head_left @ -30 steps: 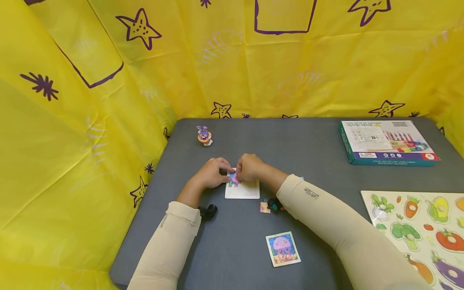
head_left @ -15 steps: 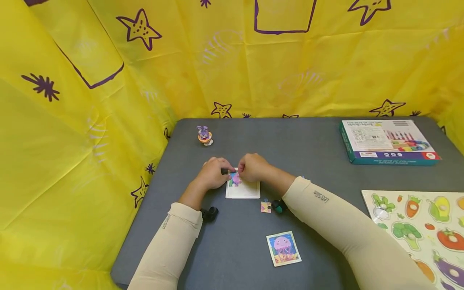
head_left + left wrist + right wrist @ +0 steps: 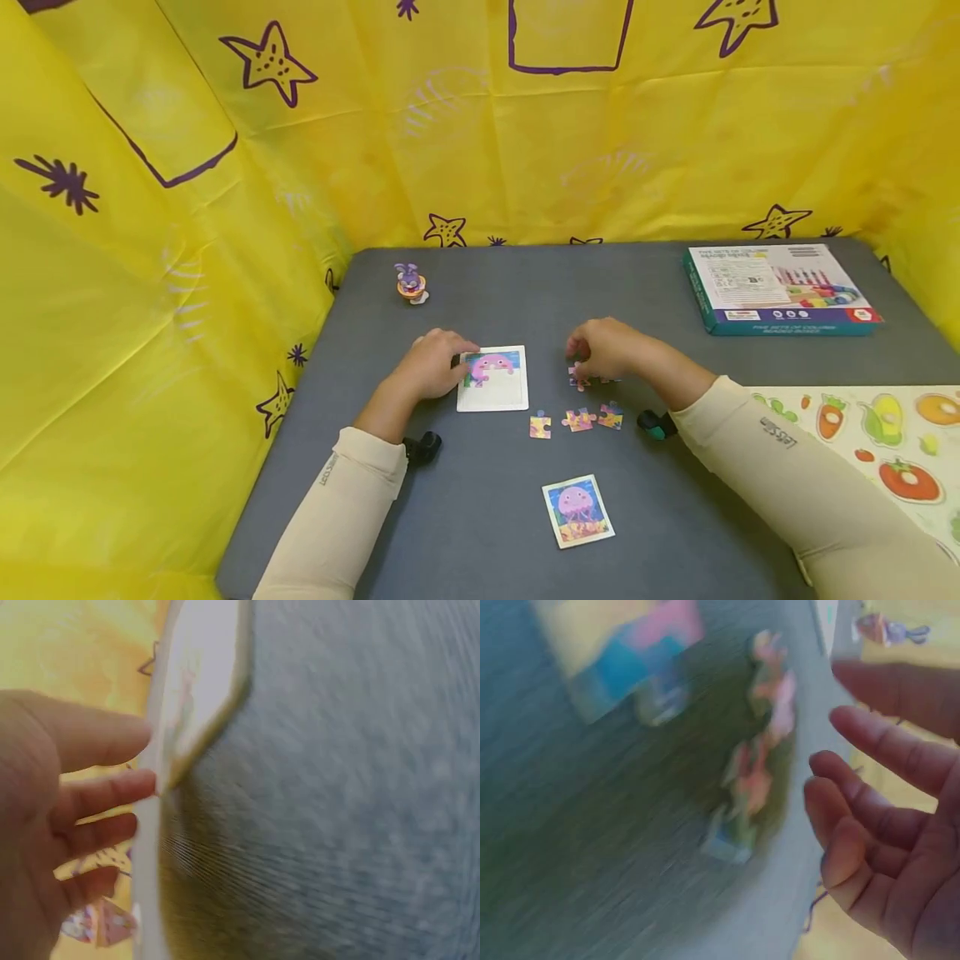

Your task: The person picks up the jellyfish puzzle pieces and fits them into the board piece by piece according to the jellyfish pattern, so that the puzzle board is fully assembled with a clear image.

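Note:
A white square puzzle tray (image 3: 506, 398) lies mid-table, its top and left part filled with pink jellyfish and blue pieces. At its left edge my left hand (image 3: 433, 363) has thumb and forefinger spread at the frame; in the left wrist view the fingertips come right by the tray's corner (image 3: 206, 682). My right hand (image 3: 609, 348) hovers low over loose jigsaw pieces (image 3: 576, 379), partly hidden beneath it. In the right wrist view its fingers bend loosely with nothing between them. Nearer me lie a yellow-pink piece (image 3: 540, 426), a middle piece (image 3: 579, 420) and a bluish one (image 3: 611, 415).
A jellyfish picture card (image 3: 577, 512) lies toward the front. Further right are a vegetable puzzle board (image 3: 862, 417) and, behind it, a boxed bead set (image 3: 783, 292). A small purple rabbit figure (image 3: 410, 283) stands at the back left. Yellow cloth (image 3: 525, 167) walls the table.
My right hand has left the tray and moved right to the loose pieces, uncovering the pink jellyfish pieces in the tray. The left hand stays at the tray's left edge.

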`<state>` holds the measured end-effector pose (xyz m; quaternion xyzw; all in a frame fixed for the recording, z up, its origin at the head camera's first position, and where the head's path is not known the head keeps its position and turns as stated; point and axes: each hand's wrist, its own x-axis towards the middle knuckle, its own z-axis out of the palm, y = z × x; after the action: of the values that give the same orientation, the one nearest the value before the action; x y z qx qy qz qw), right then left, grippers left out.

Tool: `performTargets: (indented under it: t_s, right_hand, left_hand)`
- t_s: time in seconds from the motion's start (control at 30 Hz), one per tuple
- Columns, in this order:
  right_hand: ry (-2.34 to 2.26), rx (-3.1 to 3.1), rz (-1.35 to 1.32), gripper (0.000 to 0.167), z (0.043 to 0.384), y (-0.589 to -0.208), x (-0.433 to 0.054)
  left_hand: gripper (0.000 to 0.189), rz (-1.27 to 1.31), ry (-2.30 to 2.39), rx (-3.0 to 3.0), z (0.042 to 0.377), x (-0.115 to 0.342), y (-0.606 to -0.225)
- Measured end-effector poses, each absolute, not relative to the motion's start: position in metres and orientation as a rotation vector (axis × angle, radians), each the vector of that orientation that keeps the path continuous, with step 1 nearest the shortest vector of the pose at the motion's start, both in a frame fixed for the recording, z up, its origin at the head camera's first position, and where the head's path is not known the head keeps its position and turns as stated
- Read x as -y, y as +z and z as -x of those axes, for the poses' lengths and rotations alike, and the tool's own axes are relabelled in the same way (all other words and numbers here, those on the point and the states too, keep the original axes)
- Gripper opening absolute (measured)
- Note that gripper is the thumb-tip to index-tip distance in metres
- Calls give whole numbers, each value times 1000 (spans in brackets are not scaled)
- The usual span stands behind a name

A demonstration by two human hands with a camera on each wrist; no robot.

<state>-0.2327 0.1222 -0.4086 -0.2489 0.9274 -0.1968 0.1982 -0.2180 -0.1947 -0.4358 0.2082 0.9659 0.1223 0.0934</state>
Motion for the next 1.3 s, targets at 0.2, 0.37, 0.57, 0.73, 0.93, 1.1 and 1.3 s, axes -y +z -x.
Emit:
performTargets:
  t_s: [0.2,0.37,0.57,0.73,0.93,1.1,1.3]
  right_hand:
    - [-495,-2635,748,36,223,-423,-133]
    - [-571,-2652,735,30,222,-428,-129]
    - [-776,-2568,688,18,229,-424,-118]
    - [-895,-2505,611,12,237,-415,-105]
    - [-1051,-2415,518,10,245,-421,-67]
    - [-1141,-2324,438,13,245,-429,-35]
    - [-1039,-2427,451,10,243,-434,-14]
  left_hand:
    - [41,-687,311,-2804,209,186,-430]
    - [42,-716,341,-2776,208,182,-432]
    - [41,-720,412,-2769,211,188,-434]
    - [40,-722,448,-2755,214,191,-435]
    - [40,-716,475,-2744,215,190,-434]
    - [43,-700,488,-2750,215,189,-434]
    - [45,-692,494,-2770,215,188,-437]
